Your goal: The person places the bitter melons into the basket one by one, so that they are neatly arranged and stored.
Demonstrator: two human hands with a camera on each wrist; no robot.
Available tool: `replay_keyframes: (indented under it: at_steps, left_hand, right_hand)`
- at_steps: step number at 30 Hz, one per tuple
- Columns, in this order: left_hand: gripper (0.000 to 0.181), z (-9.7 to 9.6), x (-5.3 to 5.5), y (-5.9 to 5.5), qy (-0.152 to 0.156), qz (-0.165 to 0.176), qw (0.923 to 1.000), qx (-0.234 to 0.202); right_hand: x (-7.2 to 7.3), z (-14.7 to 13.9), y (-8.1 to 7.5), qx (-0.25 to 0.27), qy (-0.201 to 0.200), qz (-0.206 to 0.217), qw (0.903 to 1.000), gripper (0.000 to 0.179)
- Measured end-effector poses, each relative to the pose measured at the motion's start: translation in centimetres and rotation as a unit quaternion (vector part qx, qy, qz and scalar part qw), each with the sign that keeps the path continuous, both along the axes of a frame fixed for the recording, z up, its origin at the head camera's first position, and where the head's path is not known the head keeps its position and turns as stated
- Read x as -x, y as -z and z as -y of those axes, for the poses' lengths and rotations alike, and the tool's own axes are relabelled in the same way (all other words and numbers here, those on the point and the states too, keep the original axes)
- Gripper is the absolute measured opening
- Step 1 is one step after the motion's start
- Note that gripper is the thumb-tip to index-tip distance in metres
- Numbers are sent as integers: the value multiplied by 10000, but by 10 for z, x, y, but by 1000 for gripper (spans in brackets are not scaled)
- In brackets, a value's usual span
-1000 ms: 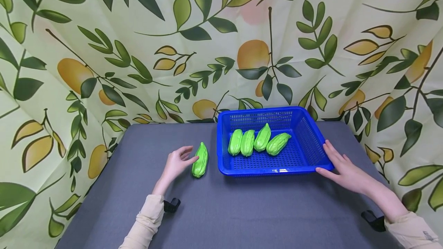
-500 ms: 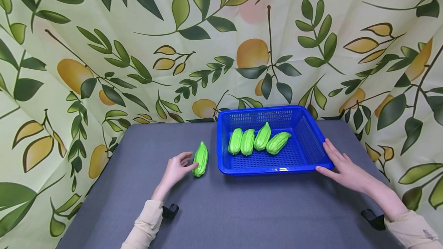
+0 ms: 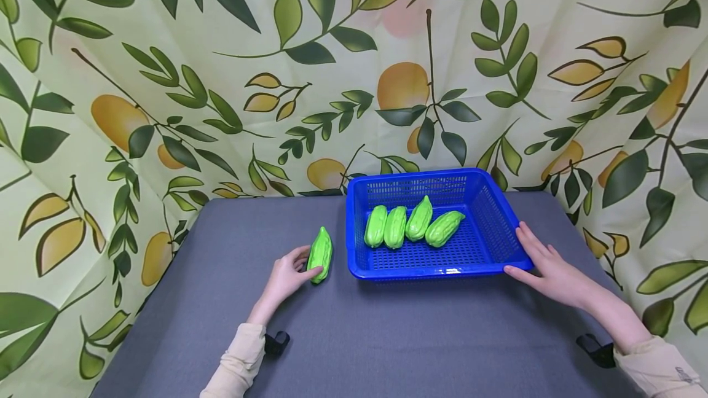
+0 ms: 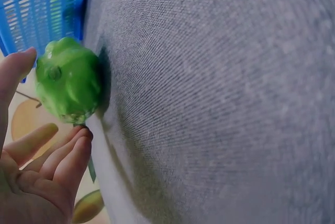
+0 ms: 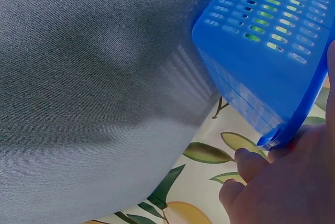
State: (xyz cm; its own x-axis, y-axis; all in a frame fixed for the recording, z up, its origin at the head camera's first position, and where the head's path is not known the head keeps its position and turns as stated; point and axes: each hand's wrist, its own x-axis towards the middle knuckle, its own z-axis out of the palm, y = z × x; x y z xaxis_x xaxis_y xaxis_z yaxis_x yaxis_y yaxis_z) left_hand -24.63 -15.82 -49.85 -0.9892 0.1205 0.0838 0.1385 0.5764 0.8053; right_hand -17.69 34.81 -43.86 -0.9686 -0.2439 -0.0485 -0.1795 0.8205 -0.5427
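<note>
A green bitter melon [image 3: 319, 255] with a ridged skin lies on the grey table, left of the blue basket [image 3: 431, 273]. My left hand [image 3: 289, 275] is at its left side, the thumb over its near part and the fingers on the far side. In the left wrist view, fingertips [image 4: 84, 132] reach the melon's lower edge, and the thumb is close to its other side; whether the thumb touches cannot be told. My right hand [image 3: 553, 272] rests at the basket's front right corner, fingers extended along the right rim, thumb at the front rim.
Several more bitter melons [image 3: 395, 227] lie side by side in the basket's left and middle part. A leaf-and-fruit patterned cloth [image 3: 332, 103] hangs behind and beside the grey table [image 3: 387, 336]. A black wrist strap [image 3: 276, 344] sits at each sleeve.
My left hand has shifted slightly right, its thumb reaching further over the melon. The melon, the basket and my right hand have stayed in place.
</note>
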Motion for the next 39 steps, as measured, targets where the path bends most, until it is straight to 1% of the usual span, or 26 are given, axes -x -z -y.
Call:
replay_keyframes:
  at_steps: [4, 7, 14, 22, 29, 32, 39]
  left_hand:
    - [65, -2, 0, 2, 12, -40, 9999, 92]
    - [65, -3, 1, 2, -39, -23, 9999, 135]
    - [63, -8, 0, 3, 58, -282, 9994, 206]
    - [64, -11, 0, 6, -47, -420, 9976, 544]
    - [63, -12, -1, 9, -87, -541, 9970, 554]
    - [62, -13, -1, 11, -72, -643, 9961, 607]
    - [62, -13, -3, 7, -145, -532, 9971, 532]
  right_hand:
    - [0, 0, 0, -3, 24, 46, 10000, 91]
    - [-1, -1, 0, -2, 40, 83, 10000, 92]
    - [-1, 0, -1, -14, 35, 31, 10000, 91]
    - [0, -1, 0, -13, 27, 60, 10000, 92]
    - [1, 0, -1, -26, 49, 76, 10000, 92]
    - [1, 0, -1, -2, 22, 46, 10000, 90]
    - [1, -1, 1, -101, 59, 15, 9999, 92]
